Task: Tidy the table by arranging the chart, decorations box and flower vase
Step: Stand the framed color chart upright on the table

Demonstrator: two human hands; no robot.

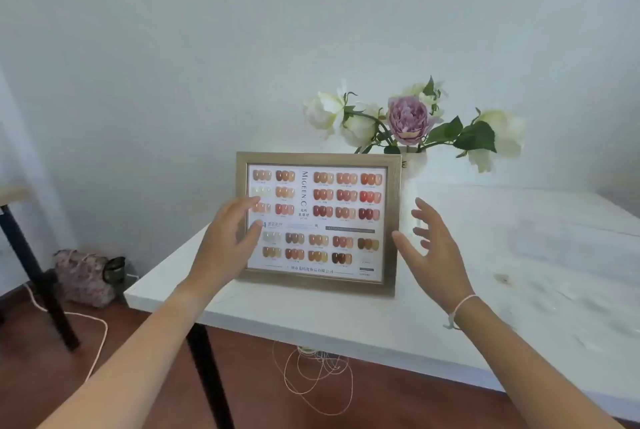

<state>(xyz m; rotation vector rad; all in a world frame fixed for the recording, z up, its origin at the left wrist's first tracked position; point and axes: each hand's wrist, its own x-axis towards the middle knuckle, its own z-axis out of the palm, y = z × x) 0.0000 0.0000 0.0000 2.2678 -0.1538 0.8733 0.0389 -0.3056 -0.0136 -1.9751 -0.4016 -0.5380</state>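
Desk (450, 318) white, carries all. Framed nail colour chart (317, 221) upright near front-left corner. Flower vase (414, 165) at chart's 1 o'clock, partly hidden behind frame. Left hand (225, 248) at chart's 9 o'clock, right hand (433, 248) at 3 o'clock; each grip wide, holding nothing.

Single head-worn wide-angle view: looks forward and slightly down over the near corner of the white table (346, 321), close in; wall at 12 o'clock, wooden floor (263, 380) at 6 o'clock.
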